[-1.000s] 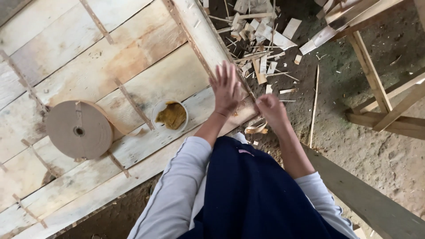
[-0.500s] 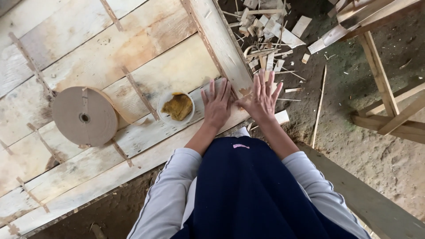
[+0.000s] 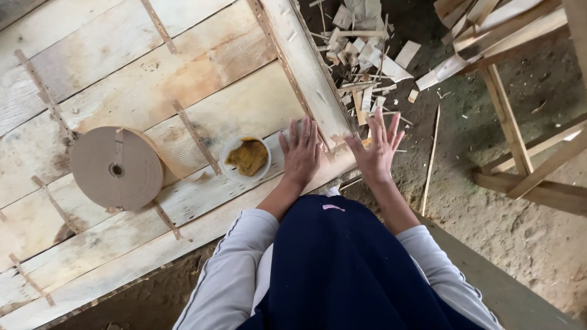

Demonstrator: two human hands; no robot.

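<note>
The wooden panel [image 3: 183, 91] lies flat under both hands, its pale boards crossed by thin strips of brown tape, and its raised edge board [image 3: 309, 73] runs up between them. A second ago the hands were close together, almost overlapping past the panel's corner; half a second ago they were side by side; now they are apart and spread. The left hand [image 3: 301, 153] lies palm down at the panel's near corner, beside the edge board, its fingers open and holding nothing. The right hand [image 3: 376, 150] is open too, fingers fanned — it hovers just off the corner, over the dirt floor [image 3: 489, 201] and its wood scraps [image 3: 367, 49]. Just left of the left hand sits a small white bowl [image 3: 246, 157] of yellowish paste, untouched, and farther left a roll of brown paper tape [image 3: 116, 168] lies on the boards — so both hands are free.
</note>
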